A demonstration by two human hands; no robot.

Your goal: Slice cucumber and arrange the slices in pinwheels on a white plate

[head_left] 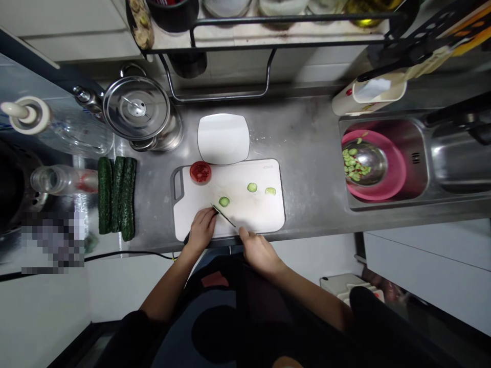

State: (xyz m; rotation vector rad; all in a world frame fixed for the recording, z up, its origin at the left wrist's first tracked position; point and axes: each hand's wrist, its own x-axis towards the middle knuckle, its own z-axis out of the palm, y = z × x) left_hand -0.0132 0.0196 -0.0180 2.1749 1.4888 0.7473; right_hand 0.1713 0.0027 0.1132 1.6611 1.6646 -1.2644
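My right hand (261,250) is closed around the handle of a knife (226,216), whose thin blade slants up to the left over the white cutting board (245,217). At the blade's left side, my left hand (202,227) has its fingers bent and pressed together on a cucumber, mostly hidden beneath it; a dark end (186,238) shows by the wrist. A cucumber slice (224,201) lies just beyond the blade. Farther right on the board are another slice (252,187) and a third slice (270,191). A round red object (200,173) rests at the board's upper left.
A white plate (223,138) touches the board's far edge. Whole cucumbers (128,197) lie left, near a glass jar (57,180) and a lidded steel pot (136,108). In the sink, a pink basin (395,168) holds a metal bowl (378,161) with cut pieces. A rack (230,97) overhangs the back.
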